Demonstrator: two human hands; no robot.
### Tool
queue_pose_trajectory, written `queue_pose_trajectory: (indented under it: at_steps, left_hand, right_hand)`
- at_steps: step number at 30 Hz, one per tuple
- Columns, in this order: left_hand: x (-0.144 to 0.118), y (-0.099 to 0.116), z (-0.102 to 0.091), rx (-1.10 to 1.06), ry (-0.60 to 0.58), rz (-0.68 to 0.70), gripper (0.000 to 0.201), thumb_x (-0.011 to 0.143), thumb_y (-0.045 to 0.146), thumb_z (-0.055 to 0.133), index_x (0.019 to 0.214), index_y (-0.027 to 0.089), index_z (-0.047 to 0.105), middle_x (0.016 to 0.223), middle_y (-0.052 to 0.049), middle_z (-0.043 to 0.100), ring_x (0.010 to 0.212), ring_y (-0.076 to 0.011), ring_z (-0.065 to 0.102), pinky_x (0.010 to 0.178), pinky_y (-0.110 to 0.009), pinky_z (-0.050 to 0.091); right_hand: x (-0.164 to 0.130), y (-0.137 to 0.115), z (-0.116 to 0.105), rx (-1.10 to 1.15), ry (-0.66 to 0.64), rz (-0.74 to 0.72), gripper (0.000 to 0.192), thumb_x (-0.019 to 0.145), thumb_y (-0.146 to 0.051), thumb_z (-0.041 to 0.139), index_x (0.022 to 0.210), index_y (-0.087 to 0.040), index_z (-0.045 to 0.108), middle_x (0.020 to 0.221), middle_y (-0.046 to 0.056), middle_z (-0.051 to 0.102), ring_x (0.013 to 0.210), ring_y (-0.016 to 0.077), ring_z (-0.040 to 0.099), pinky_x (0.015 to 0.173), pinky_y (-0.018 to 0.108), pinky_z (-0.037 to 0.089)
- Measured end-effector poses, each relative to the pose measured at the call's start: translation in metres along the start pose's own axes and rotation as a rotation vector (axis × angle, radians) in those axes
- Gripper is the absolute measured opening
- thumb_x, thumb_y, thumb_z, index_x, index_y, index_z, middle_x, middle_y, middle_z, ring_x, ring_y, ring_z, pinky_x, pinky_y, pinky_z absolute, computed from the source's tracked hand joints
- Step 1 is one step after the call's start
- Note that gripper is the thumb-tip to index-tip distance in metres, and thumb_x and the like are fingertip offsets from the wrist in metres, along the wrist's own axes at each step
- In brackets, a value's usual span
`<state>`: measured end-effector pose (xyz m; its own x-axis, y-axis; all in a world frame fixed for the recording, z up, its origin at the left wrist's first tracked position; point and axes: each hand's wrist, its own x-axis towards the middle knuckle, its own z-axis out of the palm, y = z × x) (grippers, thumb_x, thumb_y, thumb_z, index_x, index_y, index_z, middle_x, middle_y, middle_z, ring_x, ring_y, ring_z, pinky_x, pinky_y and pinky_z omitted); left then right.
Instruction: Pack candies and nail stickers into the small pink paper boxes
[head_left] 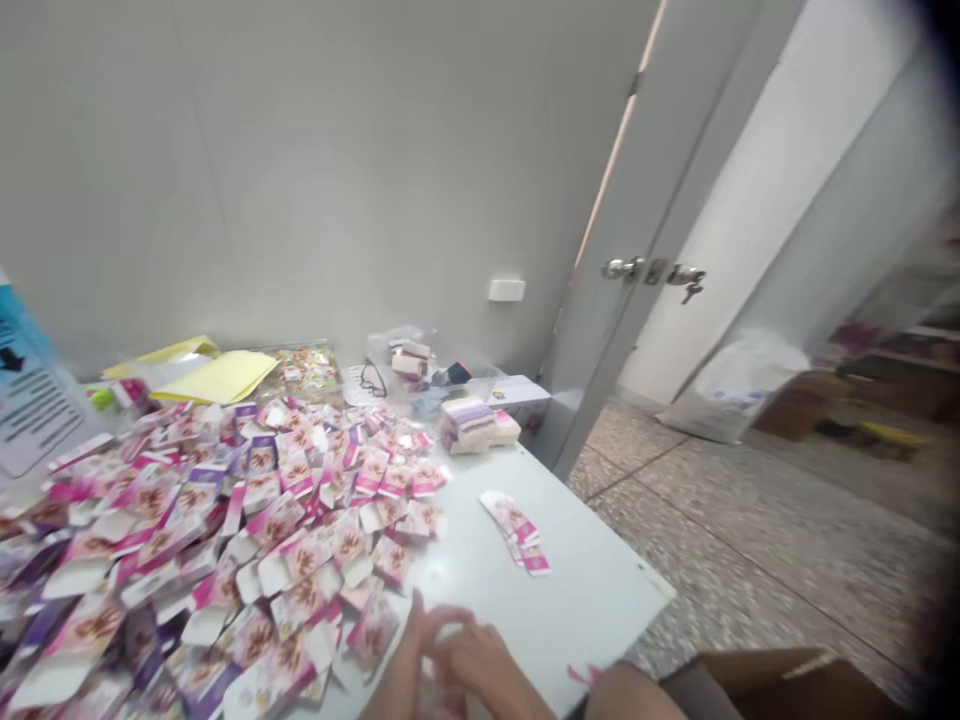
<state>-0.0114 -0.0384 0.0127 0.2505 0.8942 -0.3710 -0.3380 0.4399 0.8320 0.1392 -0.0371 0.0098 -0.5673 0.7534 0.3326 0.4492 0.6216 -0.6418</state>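
At the front edge of the white table, my left hand (411, 650) and my right hand (480, 660) come together low in the view. Fingers of both are bent inward and meet, and anything between them is hidden or too blurred to name. Just left of my left hand lies a small pink-and-white printed box (373, 632), at the edge of a big heap of similar small boxes (292, 555), some with purple panels and open white flaps. Beyond my right hand, a few flat pink-and-white cartons (517, 530) lie overlapped on the table (577, 600).
Stacked bundles (476, 425), clear plastic bags (409, 360) and yellow paper (217, 375) sit along the wall. A blue-and-white printed sign (34, 400) stands at left. The grey door (645, 220) is ajar at right. A cardboard box (780, 685) is beside the table.
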Motion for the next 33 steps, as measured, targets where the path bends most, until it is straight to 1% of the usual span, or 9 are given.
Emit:
queue_pose_trajectory:
  at_steps: [3,6,11,16,19,22,24,28,33]
  left_hand:
    - [0.005,-0.009,-0.001,-0.087,-0.039,-0.048,0.085,0.068,0.088,0.047,0.106,0.015,0.068,0.077,-0.008,0.069,0.084,-0.0284,0.068,0.077,-0.039,0.053]
    - [0.017,-0.023,-0.002,-0.155,-0.094,-0.009,0.083,0.074,0.087,0.039,0.109,0.015,0.063,0.071,-0.005,0.066,0.068,-0.023,0.065,0.068,-0.035,0.05]
    - [0.038,-0.044,-0.008,-0.062,-0.126,-0.036,0.075,0.077,0.083,0.037,0.105,0.015,0.054,0.062,-0.003,0.062,0.048,-0.0187,0.059,0.053,-0.03,0.042]
    - [0.042,-0.049,-0.012,0.033,-0.069,0.0,0.064,0.077,0.077,0.046,0.099,0.017,0.05,0.065,-0.001,0.062,0.048,-0.0166,0.061,0.05,-0.026,0.039]
    - [0.042,-0.047,-0.012,0.038,-0.092,-0.018,0.061,0.076,0.075,0.05,0.097,0.017,0.05,0.064,0.0,0.062,0.048,-0.016,0.061,0.048,-0.025,0.038]
    - [0.042,-0.044,-0.011,0.056,-0.111,-0.011,0.057,0.075,0.071,0.055,0.094,0.017,0.051,0.063,0.001,0.062,0.046,-0.0136,0.06,0.047,-0.023,0.037]
    - [0.043,-0.043,-0.011,0.074,-0.11,-0.006,0.056,0.075,0.07,0.057,0.092,0.017,0.052,0.062,0.001,0.061,0.045,-0.0124,0.059,0.046,-0.022,0.036]
    - [0.044,-0.041,-0.012,0.076,-0.113,-0.013,0.054,0.076,0.068,0.058,0.091,0.016,0.054,0.063,0.0,0.062,0.046,-0.0123,0.059,0.047,-0.023,0.036]
    - [0.042,-0.041,-0.014,0.052,-0.116,-0.009,0.052,0.078,0.066,0.059,0.091,0.016,0.055,0.064,0.001,0.062,0.047,-0.0118,0.059,0.049,-0.023,0.037]
  right_hand:
    - [-0.004,0.002,0.004,0.12,0.06,0.109,0.021,0.092,-0.038,0.055,0.083,-0.022,0.065,0.083,0.006,0.069,0.078,0.021,0.065,0.075,0.033,0.055]
    - [0.002,-0.003,-0.003,0.46,0.152,0.446,0.032,0.091,-0.05,0.056,0.09,-0.019,0.063,0.074,0.005,0.067,0.068,0.0199,0.066,0.064,0.03,0.056]
    - [0.032,-0.01,-0.022,0.982,0.295,0.398,0.059,0.077,-0.057,0.072,0.126,-0.026,0.058,0.135,0.012,0.059,0.126,0.0307,0.055,0.103,0.043,0.047]
    - [0.037,0.019,-0.055,0.474,0.414,0.495,0.041,0.08,-0.057,0.067,0.102,-0.022,0.067,0.127,0.012,0.062,0.124,0.0325,0.054,0.098,0.043,0.049]
    - [0.041,0.052,-0.085,0.019,0.22,0.611,0.047,0.085,-0.059,0.055,0.108,-0.019,0.065,0.117,0.013,0.066,0.105,0.0302,0.062,0.088,0.041,0.052]
    - [0.054,0.085,-0.097,-0.615,-0.072,0.774,0.051,0.091,-0.056,0.046,0.102,-0.012,0.068,0.112,0.019,0.065,0.113,0.0353,0.057,0.094,0.046,0.045]
    - [0.062,0.103,-0.091,-0.692,-0.112,0.859,0.056,0.086,-0.058,0.055,0.101,-0.006,0.068,0.112,0.025,0.063,0.112,0.0424,0.055,0.09,0.052,0.044]
    - [0.065,0.122,-0.068,-0.719,-0.113,0.896,0.046,0.086,-0.05,0.059,0.102,-0.008,0.069,0.117,0.023,0.061,0.113,0.0387,0.054,0.085,0.043,0.045]
    - [0.055,0.108,-0.07,-0.761,-0.013,0.871,0.037,0.092,-0.041,0.054,0.103,-0.009,0.067,0.113,0.02,0.064,0.108,0.0343,0.055,0.085,0.041,0.042]
